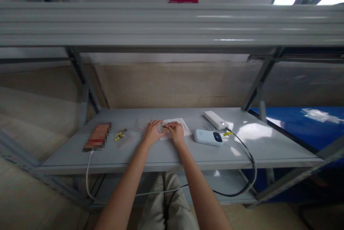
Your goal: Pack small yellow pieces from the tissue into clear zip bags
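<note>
My left hand (152,130) rests over the shelf with its fingers curled at the edge of a small clear round container (161,128). Opposite it, my right hand (176,132) has thumb and fingers drawn together at the container's right side, over small brownish pieces. What the right fingertips hold is too small to make out. Under the right hand lies a white sheet (186,127), like paper or tissue. Left of my hands is a clear plastic bag (126,142) with small yellow and dark pieces (120,135) at its upper part.
A light-blue power bank (205,137) and a white one (215,119) lie to the right, with cables (251,156) hanging over the shelf edge. A blurred-out phone-like object (98,136) with a white cable sits left. A metal beam (172,25) crosses above the grey shelf (107,160).
</note>
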`<state>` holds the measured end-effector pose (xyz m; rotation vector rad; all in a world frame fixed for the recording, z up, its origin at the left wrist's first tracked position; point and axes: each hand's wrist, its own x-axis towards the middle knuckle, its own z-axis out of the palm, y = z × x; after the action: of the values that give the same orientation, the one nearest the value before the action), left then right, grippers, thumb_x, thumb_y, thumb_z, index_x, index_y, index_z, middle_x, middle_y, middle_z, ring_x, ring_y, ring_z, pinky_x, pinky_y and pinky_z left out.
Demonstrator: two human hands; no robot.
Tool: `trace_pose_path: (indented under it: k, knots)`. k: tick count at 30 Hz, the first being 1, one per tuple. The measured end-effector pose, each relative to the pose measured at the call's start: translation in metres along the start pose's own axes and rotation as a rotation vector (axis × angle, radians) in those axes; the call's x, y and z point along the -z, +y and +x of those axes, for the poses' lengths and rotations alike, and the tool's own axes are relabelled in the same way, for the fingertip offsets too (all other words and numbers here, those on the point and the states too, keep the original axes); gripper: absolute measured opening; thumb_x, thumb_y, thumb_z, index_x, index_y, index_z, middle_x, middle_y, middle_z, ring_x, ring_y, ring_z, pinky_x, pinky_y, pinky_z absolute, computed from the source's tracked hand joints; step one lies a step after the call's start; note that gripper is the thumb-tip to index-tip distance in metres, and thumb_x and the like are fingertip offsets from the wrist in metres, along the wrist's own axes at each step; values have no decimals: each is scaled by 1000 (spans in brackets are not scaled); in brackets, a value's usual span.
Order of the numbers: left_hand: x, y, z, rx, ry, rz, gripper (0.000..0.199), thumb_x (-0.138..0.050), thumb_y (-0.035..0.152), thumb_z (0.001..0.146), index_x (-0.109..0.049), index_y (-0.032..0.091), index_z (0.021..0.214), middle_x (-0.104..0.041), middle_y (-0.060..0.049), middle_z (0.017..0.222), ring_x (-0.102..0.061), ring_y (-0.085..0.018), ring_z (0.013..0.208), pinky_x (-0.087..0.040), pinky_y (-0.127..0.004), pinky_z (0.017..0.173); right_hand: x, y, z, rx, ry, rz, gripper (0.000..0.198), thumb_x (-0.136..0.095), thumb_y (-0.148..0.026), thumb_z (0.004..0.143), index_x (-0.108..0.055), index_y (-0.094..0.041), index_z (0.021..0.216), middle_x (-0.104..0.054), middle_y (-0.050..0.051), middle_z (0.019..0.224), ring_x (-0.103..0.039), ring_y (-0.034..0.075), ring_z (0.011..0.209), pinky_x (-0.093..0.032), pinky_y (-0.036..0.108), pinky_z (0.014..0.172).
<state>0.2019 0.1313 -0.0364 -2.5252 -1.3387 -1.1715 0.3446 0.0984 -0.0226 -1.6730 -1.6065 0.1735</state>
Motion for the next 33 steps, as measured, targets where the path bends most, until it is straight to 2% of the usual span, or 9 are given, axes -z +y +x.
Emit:
trace_pose_path:
  k: [2, 5, 8, 13, 21, 28, 33]
  knots:
    - [0, 0, 0, -3, 5, -14, 45, -68, 29, 65, -55, 22, 108, -62, -5, 103, -53, -22, 97, -41, -35, 88, 1, -1, -2, -26, 30, -26, 28, -45, -35, 86, -70, -23, 91, -64, 5, 98, -52, 17, 92, -32, 25, 76]
    - [1, 0, 0, 13, 17, -21, 47, -69, 30, 65, -55, 22, 108, -62, -5, 104, -52, -22, 98, -41, -36, 89, 4, 1, -8, -191, 157, -150, 28, -44, -33, 86, -67, -23, 98, -62, 8, 102, -50, 21, 96, -31, 30, 76]
    - [2, -1, 0, 21, 10, -19, 47, -69, 31, 64, -55, 23, 108, -62, -5, 104, -53, -21, 98, -41, -37, 87, 4, 5, -13, -280, 164, -248, 25, -47, -30, 84, -68, -24, 95, -61, 10, 100, -48, 24, 96, -28, 34, 77]
    - [2, -1, 0, 15, 15, -15, 44, -68, 32, 65, -55, 21, 106, -62, -5, 102, -53, -21, 96, -42, -36, 86, 2, 7, -12, -260, 120, -284, 22, -50, -33, 81, -69, -24, 87, -62, 10, 98, -47, 27, 97, -27, 38, 77]
    - [2, 0, 0, -2, -1, -22, 45, -68, 28, 65, -56, 23, 107, -62, -4, 102, -53, -21, 96, -43, -35, 86, 3, 2, -11, -229, 46, -270, 23, -53, -38, 80, -69, -24, 89, -61, 10, 103, -46, 26, 100, -28, 36, 78]
    - [3, 1, 0, 0, -16, -23, 43, -68, 28, 65, -56, 22, 106, -62, -4, 100, -53, -21, 95, -43, -35, 85, 1, 4, -10, -222, 63, -269, 20, -58, -39, 76, -71, -25, 82, -62, 9, 99, -47, 26, 98, -28, 36, 78]
    - [3, 1, 0, 8, -25, -31, 42, -68, 29, 66, -56, 21, 106, -62, -4, 99, -53, -21, 95, -43, -34, 86, 1, 3, -9, -232, 85, -252, 21, -56, -38, 79, -70, -24, 86, -62, 10, 101, -47, 26, 98, -28, 36, 78]
